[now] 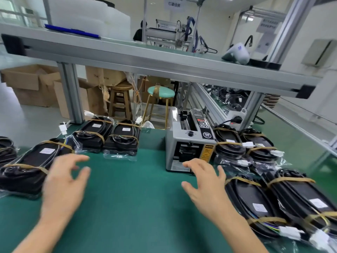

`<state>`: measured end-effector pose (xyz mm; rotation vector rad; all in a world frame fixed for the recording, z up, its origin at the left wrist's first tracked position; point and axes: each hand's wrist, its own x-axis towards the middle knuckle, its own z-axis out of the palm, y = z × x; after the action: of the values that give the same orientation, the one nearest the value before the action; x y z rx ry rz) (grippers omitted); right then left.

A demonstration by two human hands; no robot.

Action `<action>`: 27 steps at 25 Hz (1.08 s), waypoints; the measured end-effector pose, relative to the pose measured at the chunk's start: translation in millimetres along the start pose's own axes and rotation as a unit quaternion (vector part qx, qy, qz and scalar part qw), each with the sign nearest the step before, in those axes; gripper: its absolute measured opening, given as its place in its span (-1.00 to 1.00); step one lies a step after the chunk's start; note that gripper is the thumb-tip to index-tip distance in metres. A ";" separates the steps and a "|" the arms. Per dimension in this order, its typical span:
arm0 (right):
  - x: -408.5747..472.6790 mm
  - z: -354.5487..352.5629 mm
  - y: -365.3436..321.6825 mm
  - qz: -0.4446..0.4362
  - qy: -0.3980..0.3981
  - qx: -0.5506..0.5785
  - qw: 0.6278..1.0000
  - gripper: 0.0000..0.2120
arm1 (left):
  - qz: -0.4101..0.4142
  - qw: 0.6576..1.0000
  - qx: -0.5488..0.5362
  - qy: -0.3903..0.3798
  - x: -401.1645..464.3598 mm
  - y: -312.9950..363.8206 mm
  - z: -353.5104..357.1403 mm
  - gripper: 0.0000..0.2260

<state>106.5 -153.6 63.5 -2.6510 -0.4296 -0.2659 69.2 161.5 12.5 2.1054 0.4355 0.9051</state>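
**Two bare hands spread over a green work mat, between bagged black packs**

A view from the person's head, looking down at a workbench covered by a green mat (131, 201). Both forearms come in from the bottom edge.

The left hand (63, 183), lower left of centre, holds nothing. Its fingers are wide apart and a little bent, and they are blurred. Its outer edge overlaps a black pack (31, 167) at the left of the frame. This flat black unit sits in a clear bag, with a cord on top and brown bands across it. Whether the hand touches it cannot be told.

The right hand (206, 187), lower right of centre, is also empty, palm down, with the fingers spread wide. Its fingertips lie just in front of a grey tape machine (189, 143) standing right of centre on the mat. Contact cannot be told. Just right of this hand lies another banded pack (255, 203).

More packs fill the right edge, and a pair of packs (109, 136) sits at the back of the mat, centre left. Behind the bench are a wooden stool (120, 99), a teal stool (160, 92) and cardboard boxes (27, 83). A metal shelf (145, 61) crosses the upper frame.
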 end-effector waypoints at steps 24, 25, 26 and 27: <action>-26.4 -133.5 196.4 0.358 -0.095 -0.106 0.923 0.51 | 0.034 0.961 0.000 -0.275 -88.3 75.8 58.4 -0.68; -28.0 -135.8 184.3 0.332 -0.061 -0.136 0.932 0.45 | 0.036 0.962 -0.024 -0.270 -87.9 79.4 58.5 -0.68; -30.8 -138.7 172.7 0.294 -0.027 -0.164 0.941 0.39 | 0.029 0.961 -0.053 -0.270 -87.3 84.9 58.5 -0.68; -34.1 -139.9 157.0 0.249 -0.001 -0.186 0.950 0.32 | 0.013 0.958 -0.094 -0.271 -86.4 91.6 58.5 -0.69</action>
<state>111.9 -359.6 117.3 -3.0093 0.3303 -0.1953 52.8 23.8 18.6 2.0753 0.0327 0.3344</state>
